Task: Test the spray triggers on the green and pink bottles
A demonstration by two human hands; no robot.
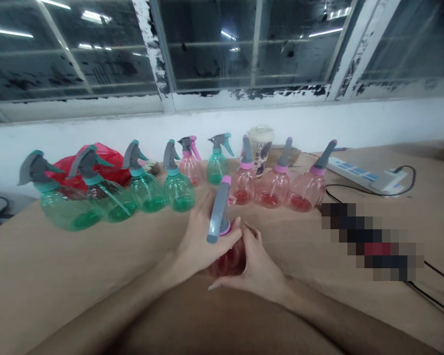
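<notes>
A pink spray bottle [227, 261] with a grey trigger head stands upright between my hands, close to the table's near side. My left hand [202, 239] is wrapped round its neck, just under the head, with the thumb across the front. Around the right side of its body curves my right hand [262, 268], thumb low and fingers up near the collar. Part of the bottle is hidden by both hands. Just beyond them stands another pink spray bottle [243, 186], with red liquid at its bottom, and a green spray bottle [179, 192] is to the left.
More green bottles [148, 192] line up leftward before a red plastic bag [114, 160]. More pink bottles [307, 192] stand right. Behind are a paper cup [259, 143] and wall. A power strip [355, 170], cables and a pixelated dark object [370, 241] lie right.
</notes>
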